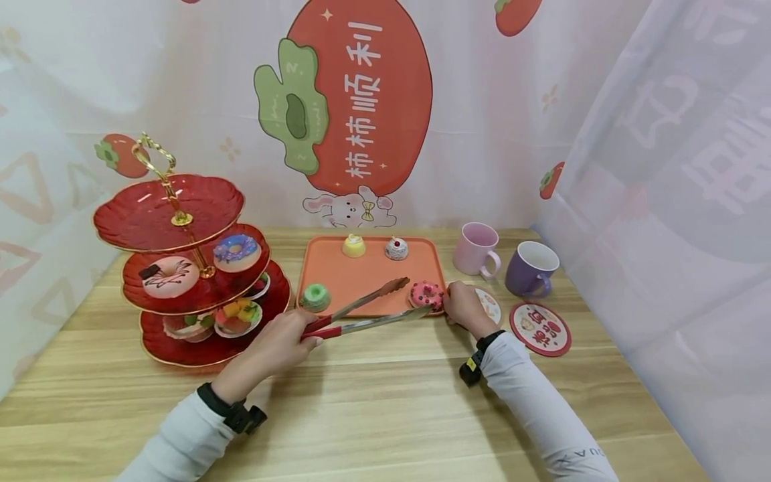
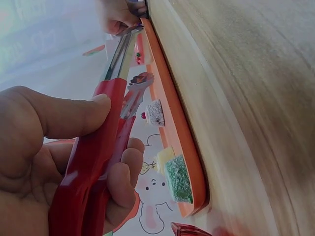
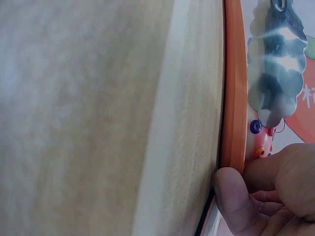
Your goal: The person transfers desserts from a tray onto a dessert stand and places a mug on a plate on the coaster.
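Observation:
My left hand (image 1: 283,345) grips the red handles of metal tongs (image 1: 370,323), thumb on one handle and fingers round the other, as the left wrist view shows. The tongs' arms are spread over the orange tray (image 1: 367,278); one tip is by a pink doughnut (image 1: 426,295) with coloured beads. My right hand (image 1: 466,308) pinches the tray's rim (image 3: 234,123) at its front right corner, beside the doughnut. Also on the tray are a green cake (image 1: 315,298), a yellow cake (image 1: 354,246) and a white cake (image 1: 396,249) with a red berry.
A red three-tier stand (image 1: 168,214) with doughnuts and tarts is at the left. On the right stand a pink mug (image 1: 472,248) and a purple mug (image 1: 523,273). A red-rimmed coaster (image 1: 540,329) and another coaster (image 1: 489,304) lie before them. Printed cloth hangs behind.

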Demonstrator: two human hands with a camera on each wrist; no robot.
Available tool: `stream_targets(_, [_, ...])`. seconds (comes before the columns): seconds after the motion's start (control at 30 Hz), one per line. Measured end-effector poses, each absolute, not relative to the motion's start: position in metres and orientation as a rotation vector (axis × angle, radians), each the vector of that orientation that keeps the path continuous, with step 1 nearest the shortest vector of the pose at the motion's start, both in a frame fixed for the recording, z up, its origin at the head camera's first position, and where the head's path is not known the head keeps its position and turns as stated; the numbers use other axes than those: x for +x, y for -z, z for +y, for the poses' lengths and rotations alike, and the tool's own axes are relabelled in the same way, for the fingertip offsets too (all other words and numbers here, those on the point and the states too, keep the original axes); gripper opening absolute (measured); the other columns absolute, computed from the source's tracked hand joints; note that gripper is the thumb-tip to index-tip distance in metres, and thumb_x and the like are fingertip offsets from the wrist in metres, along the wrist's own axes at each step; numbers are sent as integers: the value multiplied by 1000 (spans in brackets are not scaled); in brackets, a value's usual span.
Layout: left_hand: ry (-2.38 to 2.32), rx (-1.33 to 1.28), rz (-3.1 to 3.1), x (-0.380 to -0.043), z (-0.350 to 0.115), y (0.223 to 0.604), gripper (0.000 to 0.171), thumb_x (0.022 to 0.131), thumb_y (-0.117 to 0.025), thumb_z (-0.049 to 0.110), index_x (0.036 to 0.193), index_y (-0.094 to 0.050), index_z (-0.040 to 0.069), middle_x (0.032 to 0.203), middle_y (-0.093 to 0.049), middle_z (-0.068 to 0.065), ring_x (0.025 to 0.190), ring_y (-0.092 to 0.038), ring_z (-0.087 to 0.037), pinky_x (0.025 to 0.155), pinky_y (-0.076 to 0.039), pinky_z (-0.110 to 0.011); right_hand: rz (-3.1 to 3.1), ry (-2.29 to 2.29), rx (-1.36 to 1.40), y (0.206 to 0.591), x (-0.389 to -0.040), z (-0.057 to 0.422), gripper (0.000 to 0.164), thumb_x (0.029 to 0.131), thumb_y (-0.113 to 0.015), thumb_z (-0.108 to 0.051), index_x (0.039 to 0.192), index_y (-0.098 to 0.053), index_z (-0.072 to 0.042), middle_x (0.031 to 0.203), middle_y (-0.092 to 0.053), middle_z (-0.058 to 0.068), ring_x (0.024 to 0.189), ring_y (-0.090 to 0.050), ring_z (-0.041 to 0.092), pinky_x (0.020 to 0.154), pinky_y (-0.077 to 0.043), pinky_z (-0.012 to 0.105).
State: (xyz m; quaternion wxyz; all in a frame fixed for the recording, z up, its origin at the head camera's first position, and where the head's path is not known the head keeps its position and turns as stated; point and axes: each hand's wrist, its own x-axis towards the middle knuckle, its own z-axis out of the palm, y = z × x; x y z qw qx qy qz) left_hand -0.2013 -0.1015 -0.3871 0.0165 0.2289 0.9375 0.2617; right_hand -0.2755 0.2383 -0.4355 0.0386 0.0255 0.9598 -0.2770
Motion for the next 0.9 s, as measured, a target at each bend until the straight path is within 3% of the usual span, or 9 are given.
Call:
stream_targets(0.5, [-783,762,2918,-208,-92,390,14,81,-71,7,93,-67,2,78,-58,-3,65,-48,-16,58,-40,-31,2979,819,43,434,-274,237,21,91,-50,-3,72,-56,0,64,-56,9,47,-57,13,46,-46,27])
stream_targets(0.9, [-695,920,3006,-206,-92,391,9,79,-73,6,85,-66,5,76,-60,-3,63,-49,-16,59,-41,-32,2942,875,59,436,-275,239,17,92,-49,-3,80,-58,3,68,-57,11,47,-59,13,46,-47,28])
